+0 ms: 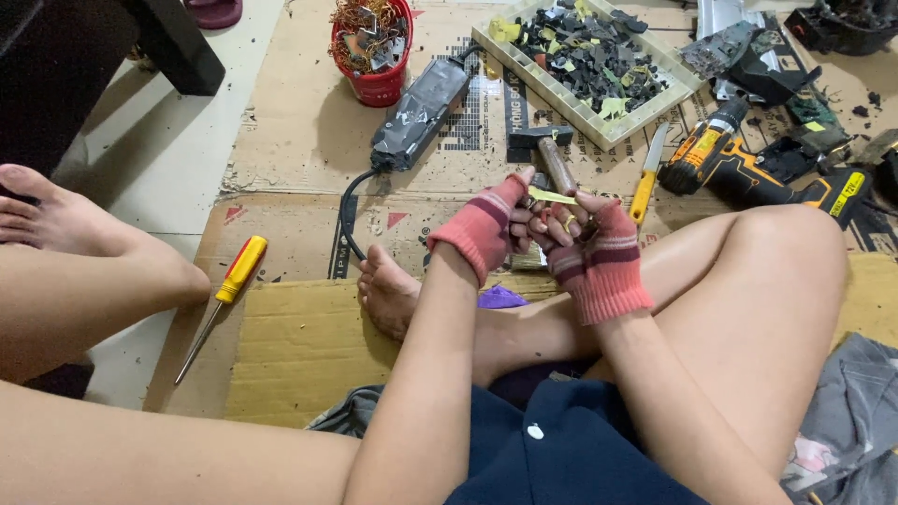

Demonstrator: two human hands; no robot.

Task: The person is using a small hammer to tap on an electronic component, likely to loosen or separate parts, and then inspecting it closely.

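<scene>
I see left hand point(491, 224) and right hand point(594, 248), both grips pinched on small yellow-taped part point(552, 196), held over lap for close work (hammer point(547, 150) lies just beyond, within reach).

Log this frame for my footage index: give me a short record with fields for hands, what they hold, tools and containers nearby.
left hand: in a pink striped fingerless glove, fingers on a small yellow strip
right hand: same kind of glove, meets the left over the strip
hammer: on the cardboard, just beyond the hands
screwdriver: yellow handle, on the left
drill: yellow and black, on the right
tray: holds dark scraps
red bucket: holds wire bits
</scene>
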